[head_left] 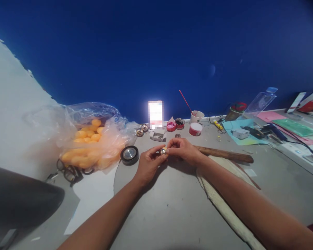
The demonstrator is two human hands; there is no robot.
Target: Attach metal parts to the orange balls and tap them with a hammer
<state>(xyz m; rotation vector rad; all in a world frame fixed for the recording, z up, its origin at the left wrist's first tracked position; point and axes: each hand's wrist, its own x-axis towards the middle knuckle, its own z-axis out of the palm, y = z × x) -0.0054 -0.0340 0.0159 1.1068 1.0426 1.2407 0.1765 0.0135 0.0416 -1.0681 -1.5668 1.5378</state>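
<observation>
A small shiny ball with a faceted, silvery surface (163, 151) is pinched between the thumb and fingers of my left hand (150, 161). My right hand (184, 150) is closed in a pinch against the ball's right side; any small piece between those fingertips is hidden. Just beyond my hands lies a small open box (158, 136) with tiny shiny pieces in it. Two more shiny balls (140, 132) rest behind it to the left. A round black-rimmed container with a metallic centre (129, 154) sits left of my left hand.
A clear plastic bag of orange balls (87, 135) fills the left side, with glasses (69, 173) before it. Behind stand a lit screen (155, 114), red-and-white tubs (195, 129) and a cup (197, 116). A wooden stick (226, 153) and pale cloth (219, 194) lie by my right arm.
</observation>
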